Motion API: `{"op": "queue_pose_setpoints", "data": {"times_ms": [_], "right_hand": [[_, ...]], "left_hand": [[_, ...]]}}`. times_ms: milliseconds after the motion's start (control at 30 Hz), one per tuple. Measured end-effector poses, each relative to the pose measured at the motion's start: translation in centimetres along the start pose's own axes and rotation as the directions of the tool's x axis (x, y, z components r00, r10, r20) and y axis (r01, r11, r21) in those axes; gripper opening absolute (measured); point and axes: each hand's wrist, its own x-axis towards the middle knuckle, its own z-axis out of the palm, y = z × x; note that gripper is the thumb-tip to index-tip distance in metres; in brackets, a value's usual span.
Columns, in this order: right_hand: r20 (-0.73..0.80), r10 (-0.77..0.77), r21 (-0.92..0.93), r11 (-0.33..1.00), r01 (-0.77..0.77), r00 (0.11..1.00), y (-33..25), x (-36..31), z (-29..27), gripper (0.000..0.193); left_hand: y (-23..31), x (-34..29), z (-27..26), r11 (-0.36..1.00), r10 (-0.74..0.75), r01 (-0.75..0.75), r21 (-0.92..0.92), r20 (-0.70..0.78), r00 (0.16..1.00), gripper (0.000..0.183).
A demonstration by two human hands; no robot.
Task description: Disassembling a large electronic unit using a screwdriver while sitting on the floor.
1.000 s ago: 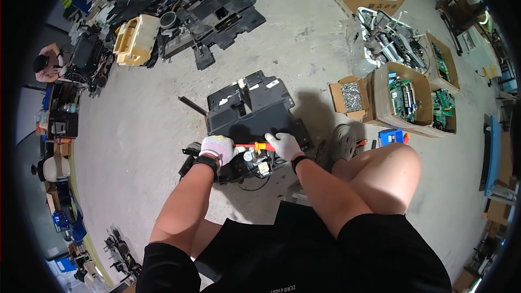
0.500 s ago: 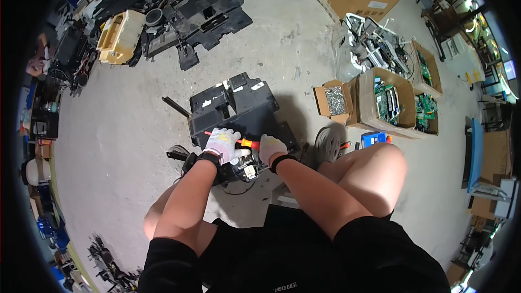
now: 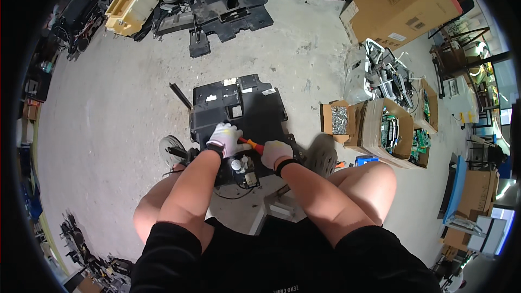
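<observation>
A black plastic machine casing (image 3: 255, 109) lies flat on the floor between my feet. My right hand (image 3: 275, 154), in a white glove, is closed around the handle of a red-and-yellow screwdriver (image 3: 252, 144). The screwdriver slants up and left toward my gloved left hand (image 3: 225, 138), whose fingers curl at its shaft over the casing; the tip is hidden there. Just below the hands, a small mechanism with a white round part (image 3: 237, 165) and a dark metal block sits at the casing's near end. A thin black cable (image 3: 233, 197) loops out from it.
To the right stand a small carton of screws (image 3: 340, 120), a larger carton of green circuit boards (image 3: 389, 130) and a heap of metal parts (image 3: 388, 76). A blue item (image 3: 366, 160) lies by my right knee. Farther off are black panels (image 3: 230, 8) and a cream plastic housing (image 3: 133, 8).
My view has shifted, so the casing's surroundings sit differently. The screwdriver now slants more steeply, and its red end no longer shows beyond my left hand.
</observation>
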Motion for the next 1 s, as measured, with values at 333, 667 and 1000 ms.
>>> {"op": "queue_pose_setpoints", "data": {"times_ms": [333, 667, 1000], "right_hand": [[0.018, -0.129, -0.086, 0.988, 0.130, 0.992, 1.3, 1.5, -0.7, 0.026], [0.053, -0.235, -0.133, 0.962, 0.240, 0.970, 1.3, 2.5, -0.7, 0.025], [0.095, -0.274, -0.163, 0.944, 0.286, 0.957, 0.8, 1.9, -1.3, 0.027]], "left_hand": [[1.6, 0.4, -1.3, 0.956, -0.246, 0.276, -0.095, 0.248, 0.937, 0.069], [1.6, 0.2, -0.1, 0.912, -0.358, 0.402, -0.084, 0.318, 0.878, 0.071], [2.1, -0.6, -0.7, 0.887, -0.396, 0.452, -0.090, 0.354, 0.847, 0.072]]}}
